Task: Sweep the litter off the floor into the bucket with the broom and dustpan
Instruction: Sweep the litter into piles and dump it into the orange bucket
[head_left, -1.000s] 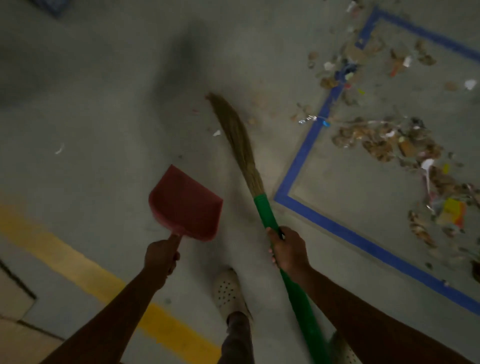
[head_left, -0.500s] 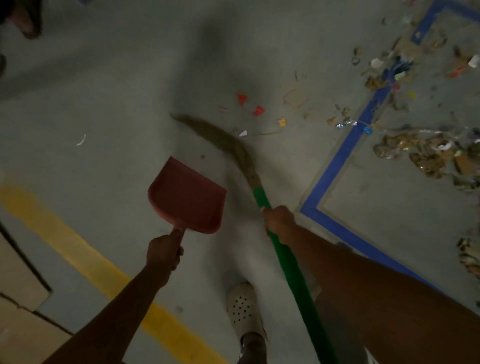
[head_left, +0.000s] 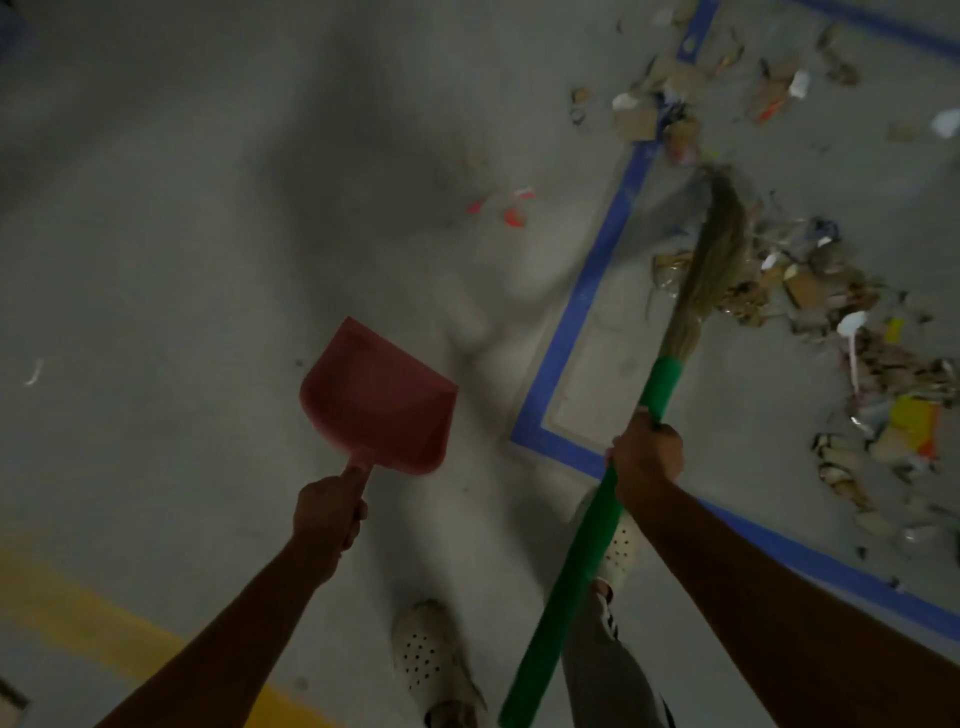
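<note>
Litter (head_left: 810, 291) lies strewn on the floor (head_left: 208, 260), mostly inside the blue tape line (head_left: 587, 306), with the broom (head_left: 719, 249) bristles over it. Right grip (head_left: 647, 460) clenched on broom handle; left grip (head_left: 327, 512) clenched on dustpan (head_left: 376, 395) handle. Risk: a hard stroke flings light scraps wide. Bucket out of view; dim, blurred frame.

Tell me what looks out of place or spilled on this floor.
Litter, cardboard bits, paper and wrappers, is strewn inside the blue tape outline, with some lying across the tape at the top. Three red scraps lie apart outside it, and one white scrap far left. The dustpan looks empty; the broom reaches into the pile.
</note>
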